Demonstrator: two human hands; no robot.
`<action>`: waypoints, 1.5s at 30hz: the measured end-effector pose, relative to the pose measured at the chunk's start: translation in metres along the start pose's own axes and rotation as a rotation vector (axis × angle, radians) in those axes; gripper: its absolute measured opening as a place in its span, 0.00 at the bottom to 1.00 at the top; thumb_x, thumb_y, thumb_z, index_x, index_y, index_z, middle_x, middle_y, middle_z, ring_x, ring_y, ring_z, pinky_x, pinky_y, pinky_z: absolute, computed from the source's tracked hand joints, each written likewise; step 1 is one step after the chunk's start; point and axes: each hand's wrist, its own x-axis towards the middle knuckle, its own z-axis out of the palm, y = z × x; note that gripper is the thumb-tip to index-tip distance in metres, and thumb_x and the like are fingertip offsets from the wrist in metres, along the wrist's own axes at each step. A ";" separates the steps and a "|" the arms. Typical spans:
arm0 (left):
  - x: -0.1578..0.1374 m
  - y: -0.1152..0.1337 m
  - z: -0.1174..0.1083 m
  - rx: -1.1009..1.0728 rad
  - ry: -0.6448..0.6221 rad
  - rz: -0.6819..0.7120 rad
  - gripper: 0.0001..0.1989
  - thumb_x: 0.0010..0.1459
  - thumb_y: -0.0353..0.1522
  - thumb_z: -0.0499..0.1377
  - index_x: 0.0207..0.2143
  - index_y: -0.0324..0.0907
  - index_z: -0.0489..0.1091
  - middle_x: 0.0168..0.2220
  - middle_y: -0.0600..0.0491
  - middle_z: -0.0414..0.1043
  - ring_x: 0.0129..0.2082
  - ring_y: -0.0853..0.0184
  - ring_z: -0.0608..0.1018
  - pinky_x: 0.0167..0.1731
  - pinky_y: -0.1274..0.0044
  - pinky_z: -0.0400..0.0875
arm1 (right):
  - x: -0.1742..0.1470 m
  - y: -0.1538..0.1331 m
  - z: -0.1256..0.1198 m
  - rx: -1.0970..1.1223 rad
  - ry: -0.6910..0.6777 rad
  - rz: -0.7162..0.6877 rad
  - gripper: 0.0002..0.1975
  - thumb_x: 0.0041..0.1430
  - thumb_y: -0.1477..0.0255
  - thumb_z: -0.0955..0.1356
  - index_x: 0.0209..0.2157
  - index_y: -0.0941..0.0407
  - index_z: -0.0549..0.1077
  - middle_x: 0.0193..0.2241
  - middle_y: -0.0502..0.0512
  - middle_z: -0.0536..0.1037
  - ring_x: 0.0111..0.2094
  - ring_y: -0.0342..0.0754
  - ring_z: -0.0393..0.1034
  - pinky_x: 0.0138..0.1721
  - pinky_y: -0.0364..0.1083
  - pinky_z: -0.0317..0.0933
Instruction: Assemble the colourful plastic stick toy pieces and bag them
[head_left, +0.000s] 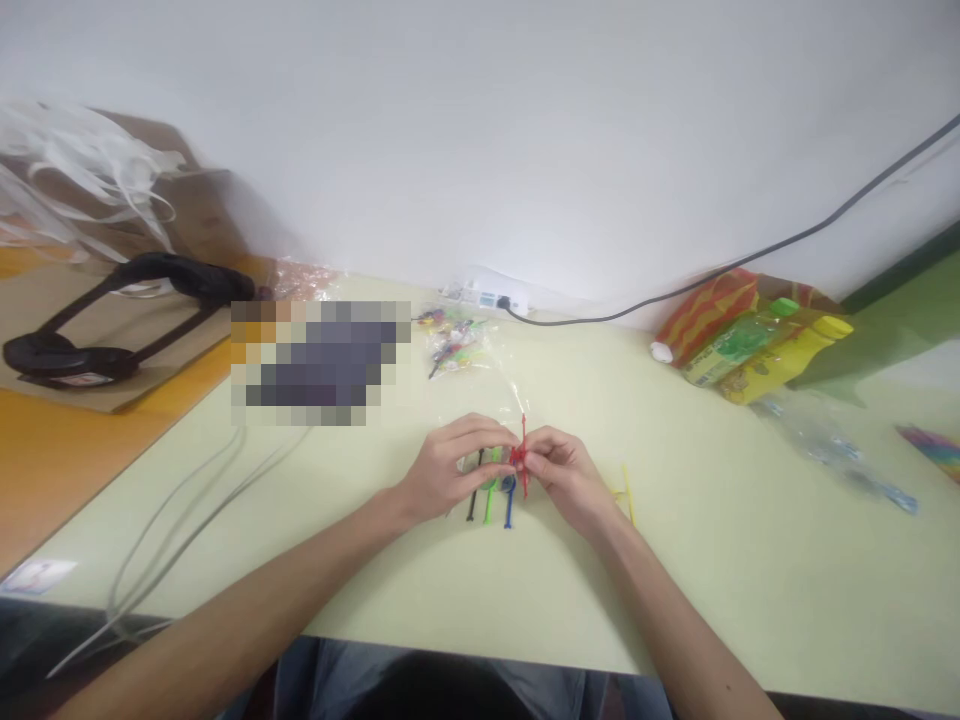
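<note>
A thin red plastic piece (pixel 524 480) with a long rod stands out between my two hands above the table. My right hand (pixel 570 480) pinches it between thumb and fingers. My left hand (pixel 457 465) curves over a row of similar pieces, its thumb and fingertips close on them beside the red one. Below the left fingers show the rods of a black piece (pixel 472 505), a green piece (pixel 488 508) and a blue piece (pixel 509 510). Their upper parts are partly hidden by the hand. A yellow piece (pixel 628 495) lies just right of my right wrist.
Behind my hands lies a clear bag of coloured pieces (pixel 454 345). A power strip (pixel 487 297) rests by the wall. Bottles (pixel 739 345) and crumpled plastic (pixel 832 450) are at right. A blurred dark object (pixel 330 360), cables (pixel 202 510) and a black frame (pixel 135 300) are at left.
</note>
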 end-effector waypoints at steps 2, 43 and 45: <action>0.001 0.001 0.000 -0.010 0.015 -0.015 0.11 0.62 0.31 0.66 0.47 0.41 0.77 0.42 0.46 0.81 0.45 0.61 0.80 0.47 0.67 0.78 | 0.000 -0.001 0.001 -0.008 -0.014 0.010 0.15 0.51 0.60 0.79 0.32 0.55 0.77 0.25 0.50 0.78 0.25 0.44 0.71 0.30 0.45 0.66; -0.007 0.009 0.036 0.592 -0.334 -0.048 0.05 0.62 0.34 0.65 0.40 0.44 0.76 0.44 0.51 0.76 0.49 0.58 0.74 0.66 0.53 0.53 | -0.117 0.006 -0.093 -1.288 0.456 -0.155 0.19 0.64 0.55 0.67 0.52 0.49 0.76 0.51 0.60 0.74 0.53 0.60 0.67 0.54 0.60 0.63; -0.007 0.008 0.036 0.591 -0.335 -0.055 0.05 0.62 0.34 0.66 0.40 0.44 0.76 0.44 0.51 0.76 0.50 0.58 0.74 0.66 0.53 0.53 | -0.116 0.010 -0.094 -1.335 0.460 -0.186 0.18 0.65 0.56 0.67 0.50 0.48 0.77 0.50 0.61 0.74 0.52 0.61 0.67 0.53 0.62 0.63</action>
